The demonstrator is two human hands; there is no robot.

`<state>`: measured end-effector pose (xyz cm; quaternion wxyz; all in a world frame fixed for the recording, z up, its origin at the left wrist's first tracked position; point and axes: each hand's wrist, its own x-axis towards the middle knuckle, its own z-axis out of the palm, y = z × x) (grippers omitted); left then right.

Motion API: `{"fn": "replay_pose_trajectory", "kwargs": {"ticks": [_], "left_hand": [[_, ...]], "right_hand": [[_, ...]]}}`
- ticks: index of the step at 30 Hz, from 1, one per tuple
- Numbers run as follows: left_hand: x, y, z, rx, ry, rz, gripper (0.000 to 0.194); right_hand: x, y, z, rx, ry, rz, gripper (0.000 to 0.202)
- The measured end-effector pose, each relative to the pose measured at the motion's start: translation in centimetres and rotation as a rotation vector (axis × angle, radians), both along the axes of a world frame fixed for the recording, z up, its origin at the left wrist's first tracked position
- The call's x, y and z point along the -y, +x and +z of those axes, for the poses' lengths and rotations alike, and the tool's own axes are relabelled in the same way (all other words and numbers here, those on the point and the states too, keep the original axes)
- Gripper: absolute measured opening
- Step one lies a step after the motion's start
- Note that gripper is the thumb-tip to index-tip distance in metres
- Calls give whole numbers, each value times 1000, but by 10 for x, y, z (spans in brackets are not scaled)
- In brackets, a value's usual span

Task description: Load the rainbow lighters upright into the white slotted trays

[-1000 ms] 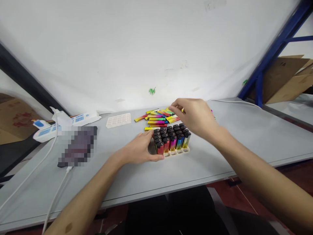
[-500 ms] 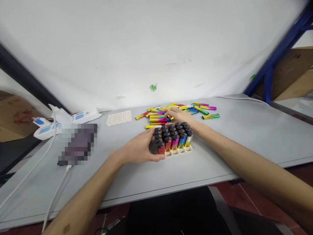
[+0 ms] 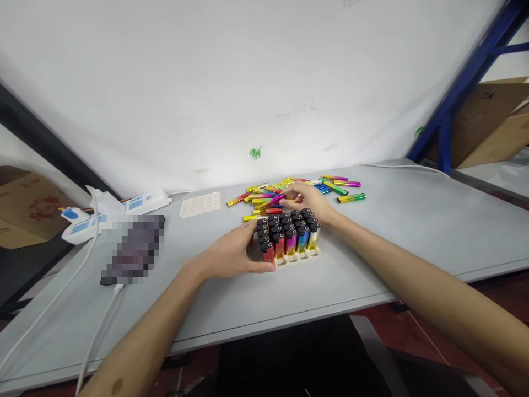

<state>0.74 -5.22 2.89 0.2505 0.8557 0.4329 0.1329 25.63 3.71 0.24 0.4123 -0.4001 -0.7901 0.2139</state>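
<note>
Upright lighters (image 3: 291, 242) with black tops and shiny coloured bodies stand in rows in a white holed tray (image 3: 298, 259). My left hand (image 3: 231, 252) is wrapped round the left end of this block, thumb at its front corner and fingers behind. Beyond the block, my right hand (image 3: 303, 199) pinches a magenta-and-yellow lighter sleeve (image 3: 274, 202), tilted up off a pile of similar shiny sleeves (image 3: 258, 190). The fingers of the right hand partly cover the pile.
A second white holed tray (image 3: 200, 204) lies left of the pile. Farther left are a blurred dark device (image 3: 136, 248) on a white cable and a power strip (image 3: 140, 203). A white wall (image 3: 206, 110) closes off the table's back. Single sleeves (image 3: 351, 198) lie to the right.
My right hand has drawn back slightly from the pile and now has a magenta-and-yellow lighter sleeve between its fingertips. My left hand stays at the lighter block. The view has shifted slightly.
</note>
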Motion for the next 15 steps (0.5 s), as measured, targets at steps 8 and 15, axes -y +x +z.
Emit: {"fn": "replay_pose_trajectory", "kwargs": {"ticks": [8, 15], "left_hand": [[0, -1, 1, -25, -2, 12, 68], [0, -1, 1, -23, -4, 8, 68]], "right_hand": [[8, 3, 14, -595, -375, -60, 21], [3, 5, 13, -654, -503, -86, 42]]}}
